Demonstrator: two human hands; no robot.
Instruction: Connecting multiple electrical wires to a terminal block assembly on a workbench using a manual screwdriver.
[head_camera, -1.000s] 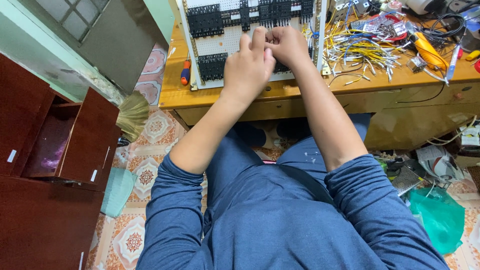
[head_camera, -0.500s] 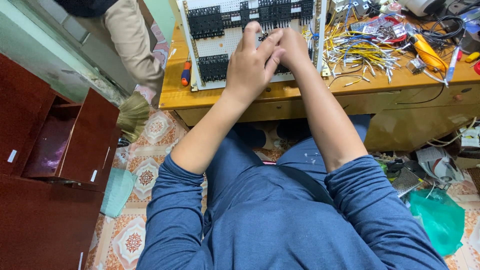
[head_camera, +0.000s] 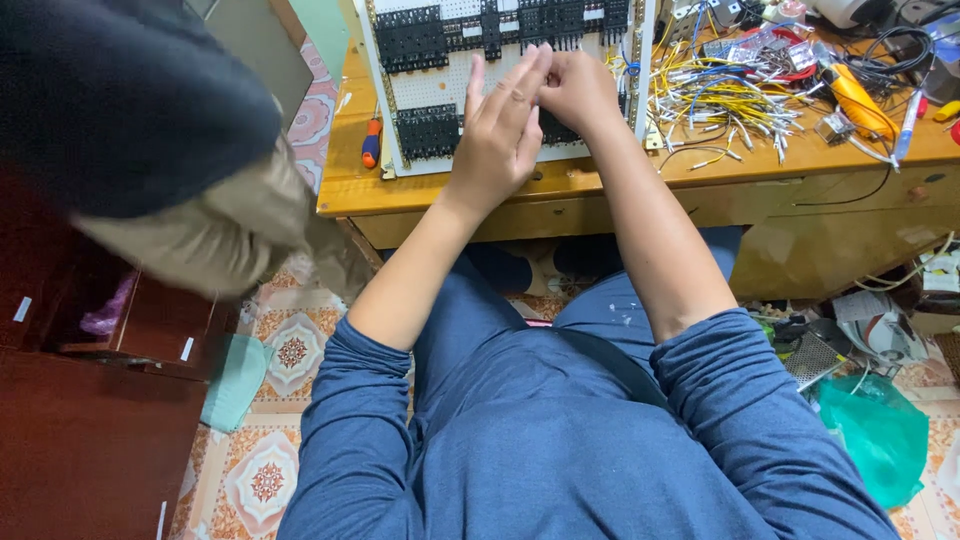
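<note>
My left hand (head_camera: 500, 130) is raised over the table edge with its fingers stretched out. Its fingertips meet my right hand (head_camera: 578, 90), whose fingers are curled together. Whether anything small sits between them is hidden. Both hands hover in front of a white perforated panel (head_camera: 440, 92) that carries rows of black terminal blocks (head_camera: 428, 131). The panel lies on a wooden table (head_camera: 700, 180). My blue sleeves and lap fill the lower part of the view.
A heap of yellow, white and blue wires (head_camera: 720, 100) lies right of the panel, beside a yellow tool (head_camera: 855, 100). An orange-and-blue screwdriver (head_camera: 371, 143) lies left of it. Another person (head_camera: 150, 130) stands close at left. A dark cabinet (head_camera: 90, 440) and a green bag (head_camera: 875, 430) are on the floor.
My left hand has spread its fingers, while the right stays curled at the panel. The other person has moved in from the far left and now fills the upper left corner.
</note>
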